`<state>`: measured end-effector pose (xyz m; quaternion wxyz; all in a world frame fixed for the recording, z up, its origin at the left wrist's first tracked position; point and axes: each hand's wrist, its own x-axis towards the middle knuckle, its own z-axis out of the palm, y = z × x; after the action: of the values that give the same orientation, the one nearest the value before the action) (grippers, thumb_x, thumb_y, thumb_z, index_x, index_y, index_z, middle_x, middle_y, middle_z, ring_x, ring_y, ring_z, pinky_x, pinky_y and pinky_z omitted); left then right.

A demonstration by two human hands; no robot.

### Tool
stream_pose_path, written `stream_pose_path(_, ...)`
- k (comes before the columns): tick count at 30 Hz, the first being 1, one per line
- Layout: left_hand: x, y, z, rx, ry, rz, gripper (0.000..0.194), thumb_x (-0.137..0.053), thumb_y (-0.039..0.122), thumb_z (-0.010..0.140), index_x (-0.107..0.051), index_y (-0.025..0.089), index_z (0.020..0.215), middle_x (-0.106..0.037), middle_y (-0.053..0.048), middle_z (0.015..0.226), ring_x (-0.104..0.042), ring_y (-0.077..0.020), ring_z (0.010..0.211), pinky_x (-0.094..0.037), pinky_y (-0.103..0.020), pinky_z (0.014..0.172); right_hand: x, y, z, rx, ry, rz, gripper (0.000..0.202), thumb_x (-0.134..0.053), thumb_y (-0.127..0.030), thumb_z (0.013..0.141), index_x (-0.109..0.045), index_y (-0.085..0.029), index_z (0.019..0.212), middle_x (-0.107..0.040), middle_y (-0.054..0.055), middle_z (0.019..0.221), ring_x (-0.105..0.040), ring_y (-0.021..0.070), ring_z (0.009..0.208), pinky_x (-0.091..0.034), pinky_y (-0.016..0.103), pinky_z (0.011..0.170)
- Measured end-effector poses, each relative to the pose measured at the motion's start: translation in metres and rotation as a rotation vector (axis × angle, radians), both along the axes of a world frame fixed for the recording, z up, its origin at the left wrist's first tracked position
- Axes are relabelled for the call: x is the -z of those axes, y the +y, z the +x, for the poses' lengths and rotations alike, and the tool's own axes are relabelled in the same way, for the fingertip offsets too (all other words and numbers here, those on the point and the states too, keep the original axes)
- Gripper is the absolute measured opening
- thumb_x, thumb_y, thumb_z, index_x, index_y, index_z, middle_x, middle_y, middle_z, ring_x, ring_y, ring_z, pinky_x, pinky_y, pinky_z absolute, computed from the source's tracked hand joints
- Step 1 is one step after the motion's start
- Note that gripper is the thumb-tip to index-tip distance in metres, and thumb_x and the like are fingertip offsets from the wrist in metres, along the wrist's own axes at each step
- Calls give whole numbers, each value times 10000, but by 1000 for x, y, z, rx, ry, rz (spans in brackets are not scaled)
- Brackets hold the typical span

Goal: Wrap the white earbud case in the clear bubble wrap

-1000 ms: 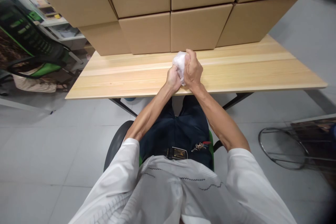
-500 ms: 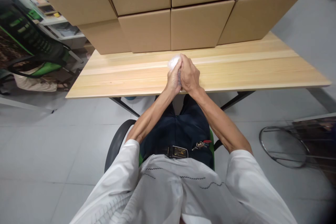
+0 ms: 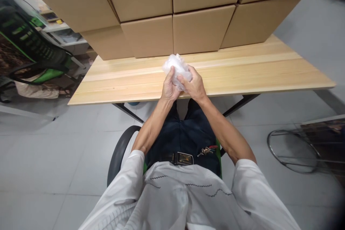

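Observation:
A crumpled, whitish translucent plastic bundle (image 3: pixel 176 70) is held between both hands, over the front part of the wooden table (image 3: pixel 256 68). My left hand (image 3: pixel 169 88) grips its left and lower side, with the thumb pointing up along it. My right hand (image 3: pixel 194 84) closes on the bundle's right side, its thumb lying across the front. What is inside the plastic, if anything, cannot be made out. The fingers under the bundle are mostly hidden.
Cardboard boxes (image 3: pixel 203 30) are stacked in rows along the table's back edge. A black and green chair (image 3: pixel 24 43) stands at the left, near a white shelf (image 3: pixel 58 28). On the floor at the right is a round metal frame (image 3: pixel 292 151).
My hands have opened out from a tight clasp and moved slightly apart. More of the plastic bundle now shows between them, and my right thumb lies across it.

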<state>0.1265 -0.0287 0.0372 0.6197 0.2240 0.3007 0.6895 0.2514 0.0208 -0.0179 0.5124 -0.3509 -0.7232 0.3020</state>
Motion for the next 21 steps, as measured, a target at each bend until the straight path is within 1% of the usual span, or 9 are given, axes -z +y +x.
stream_pose_path(3, 2, -2, -2, 7, 14, -15, 557, -536, 614, 1395, -815, 242, 1703, -874, -56, 1716, -636, -415, 1884, -653, -602, 1496, -14, -14, 1, -27, 37, -70, 845, -796, -1040, 1040, -836, -275, 1396, -910, 88, 1282, -841, 348, 1167, -733, 526, 1125)
stream_pose_path(6, 4, -3, -1, 31, -44, -48, 557, -652, 650, 1347, -845, 230, 1658, -939, -79, 1586, -744, -407, 1791, -693, -570, 1455, -20, -23, 2, 10, 39, -49, 616, -848, -850, 1048, -836, -277, 1273, -914, 65, 1199, -829, 323, 1081, -719, 495, 1059)
stream_pose_path(8, 7, -2, 2, 56, -99, -85, 539, -780, 663, 1280, -889, 212, 1555, -969, -103, 1505, -808, -405, 1719, -715, -535, 1427, -19, -22, 6, 27, 14, -38, 512, -846, -728, 1037, -840, -277, 1280, -924, 71, 1217, -834, 326, 1080, -717, 493, 1046)
stream_pose_path(10, 11, -1, 4, 73, -138, -118, 435, -868, 595, 1227, -919, 198, 1396, -981, -123, 1463, -836, -394, 1683, -713, -495, 1418, -17, -14, 13, 52, -45, -27, 469, -814, -661, 1046, -845, -280, 1316, -934, 82, 1250, -843, 334, 1088, -721, 501, 1046)
stream_pose_path(12, 16, -1, 3, 74, -149, -131, 272, -855, 458, 1226, -907, 192, 1246, -975, -132, 1477, -817, -368, 1710, -682, -467, 1439, -17, 1, 24, 108, -137, 28, 447, -758, -628, 1089, -843, -280, 1355, -936, 110, 1309, -854, 356, 1133, -724, 529, 1080)
stream_pose_path(14, 21, -5, 0, 62, -131, -121, 155, -818, 330, 1221, -878, 198, 1167, -950, -133, 1548, -765, -349, 1772, -638, -474, 1474, -20, 20, 35, 190, -261, 135, 416, -697, -586, 1143, -832, -276, 1385, -923, 154, 1381, -853, 396, 1241, -713, 577, 1150)
stream_pose_path(17, 25, -18, -9, 21, -59, -95, 40, -862, 264, 1181, -864, 224, 1186, -901, -122, 1661, -689, -348, 1846, -587, -533, 1507, -30, 48, 47, 298, -482, 287, 357, -641, -500, 1201, -814, -263, 1405, -884, 212, 1429, -811, 449, 1385, -679, 641, 1232)
stream_pose_path(19, 26, -26, -16, -30, -2, -78, 80, -898, 277, 1167, -860, 243, 1228, -890, -113, 1679, -661, -350, 1867, -573, -558, 1509, -39, 60, 48, 336, -607, 347, 339, -626, -446, 1219, -810, -253, 1428, -866, 217, 1398, -791, 455, 1375, -681, 643, 1207)
stream_pose_path(21, 27, -31, -24, -96, 40, -68, 102, -905, 292, 1166, -851, 248, 1240, -901, -118, 1650, -665, -353, 1861, -575, -557, 1500, -49, 65, 43, 352, -691, 396, 348, -616, -387, 1222, -807, -237, 1472, -854, 210, 1377, -774, 445, 1345, -690, 617, 1155)
